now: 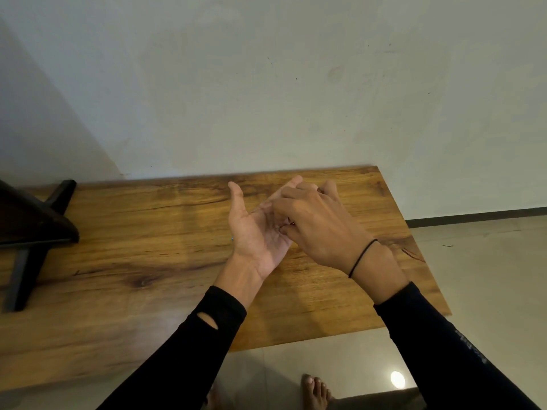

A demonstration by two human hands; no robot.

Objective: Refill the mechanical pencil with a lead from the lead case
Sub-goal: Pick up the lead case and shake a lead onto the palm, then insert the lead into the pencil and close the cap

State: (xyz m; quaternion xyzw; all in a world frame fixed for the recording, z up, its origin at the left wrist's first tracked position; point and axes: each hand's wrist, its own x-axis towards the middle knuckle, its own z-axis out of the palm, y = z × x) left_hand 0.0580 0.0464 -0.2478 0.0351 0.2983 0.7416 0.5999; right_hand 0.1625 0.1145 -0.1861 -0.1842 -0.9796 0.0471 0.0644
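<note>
My left hand is held palm up over the wooden table, thumb spread and fingers stretched out. My right hand lies across its fingers, back towards me, with its fingertips curled down onto the left palm. A tiny reddish bit shows where the fingertips meet the palm; I cannot tell what it is. No mechanical pencil or lead case can be made out; anything in the palm is hidden under my right hand.
A dark wooden stand with crossed legs sits at the table's left end. A pale wall rises right behind the table. The table's right edge drops to a tiled floor, where a bare foot shows below the front edge.
</note>
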